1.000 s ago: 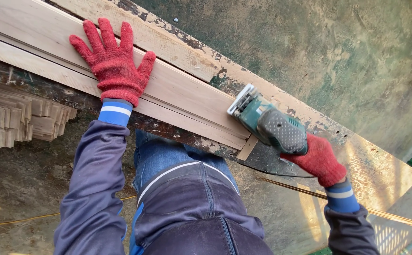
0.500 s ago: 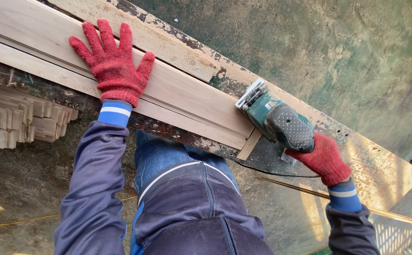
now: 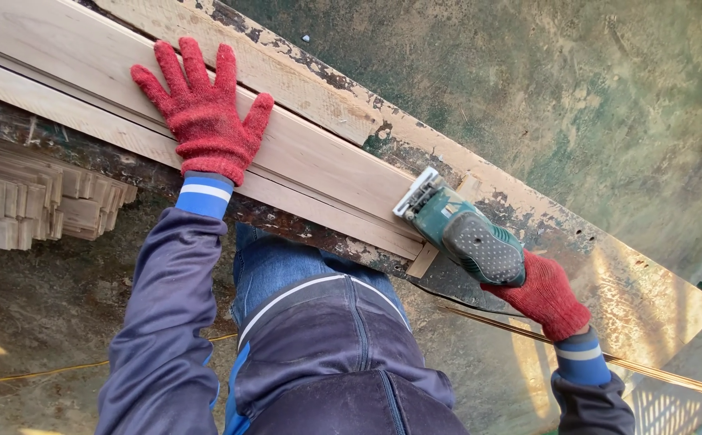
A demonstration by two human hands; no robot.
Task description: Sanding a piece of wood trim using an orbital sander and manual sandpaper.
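Compared with half a second earlier, the teal electric sander with the grey dotted grip [image 3: 457, 229] has drawn back along the work toward the left hand, its pale base plate now over the end of the boards rather than past it; the left hand has kept its place.

The right hand in a red knitted glove [image 3: 546, 294] holds the sander from behind, fingers wrapped shut around the grip; the sander sits ahead of those fingers, base plate on the board end. The left hand in a matching red glove [image 3: 203, 117] lies flat on the long pale wooden boards [image 3: 318, 165], fingers apart and pointing away from the body, pressing the boards down.

Count: two gloved hands; one sander; at least two pale boards lying side by side under the left fingers; one worn, paint-flaked plank surface [image 3: 608, 274] carrying them; one stack of short cut wooden strips [image 3: 28, 205] below the left wrist, exact number not discernible.
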